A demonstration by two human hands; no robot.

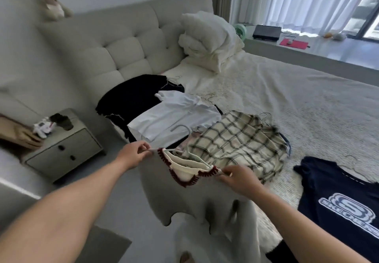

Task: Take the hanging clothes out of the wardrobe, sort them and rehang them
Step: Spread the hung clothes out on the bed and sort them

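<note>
I hold a grey top with a dark red and cream knitted collar (184, 193) up over the bed's near edge, still on a pale hanger (189, 139). My left hand (134, 153) pinches its left shoulder and my right hand (239, 175) pinches its right shoulder. On the bed behind it lie a checked garment (235, 142), a white top (174, 117) and a black garment (133, 96). A navy printed T-shirt (338, 201) lies at the right.
A grey bedside cabinet (65, 150) with small items on top stands at the left by the padded headboard (123, 45). Folded white bedding (207, 37) sits at the bed's head. A window ledge (307, 47) with a dark box runs along the far side.
</note>
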